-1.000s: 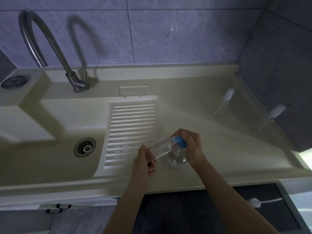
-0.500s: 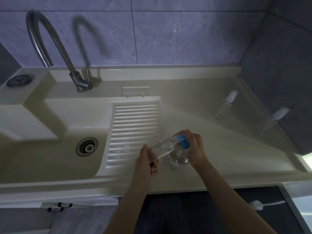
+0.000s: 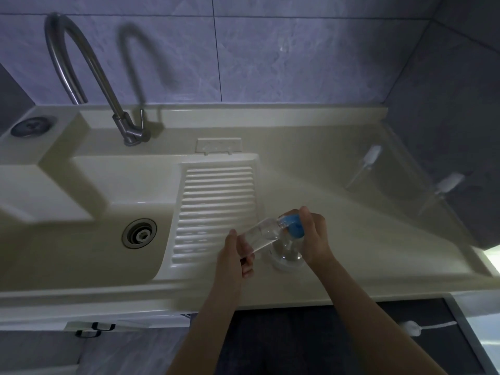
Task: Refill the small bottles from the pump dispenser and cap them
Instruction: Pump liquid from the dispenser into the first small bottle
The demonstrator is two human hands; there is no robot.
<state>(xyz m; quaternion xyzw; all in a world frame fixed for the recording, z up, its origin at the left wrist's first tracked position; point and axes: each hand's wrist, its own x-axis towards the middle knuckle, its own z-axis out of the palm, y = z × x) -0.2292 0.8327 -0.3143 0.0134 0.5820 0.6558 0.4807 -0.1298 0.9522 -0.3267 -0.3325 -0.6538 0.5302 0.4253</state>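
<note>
Nearest the camera, two bare forearms reach up from the bottom edge over the front lip of the pale table, which has a sink sunk into its left part. The left hand grips the lower end of a clear small bottle, fingers curled round it, and holds it tilted with its neck pointing up and to the right. The right hand is curled round a blue cap at that neck; whether the cap is seated on the bottle cannot be made out. Just below the bottle's neck, between the two hands, a clear rounded container with a whitish base stands on the table; it may be the pump dispenser, but its top is hidden by the hands and bottle. No writing or label can be read on any of these. Left of the hands lies the ribbed washboard slope of the sink, and farther left the round drain. Well to the right of the hands, near the table's far right edge, two clear bottles with white tops lean, faint and hard to make out. Beyond the sink a curved metal tap rises against the grey tiled wall.
</note>
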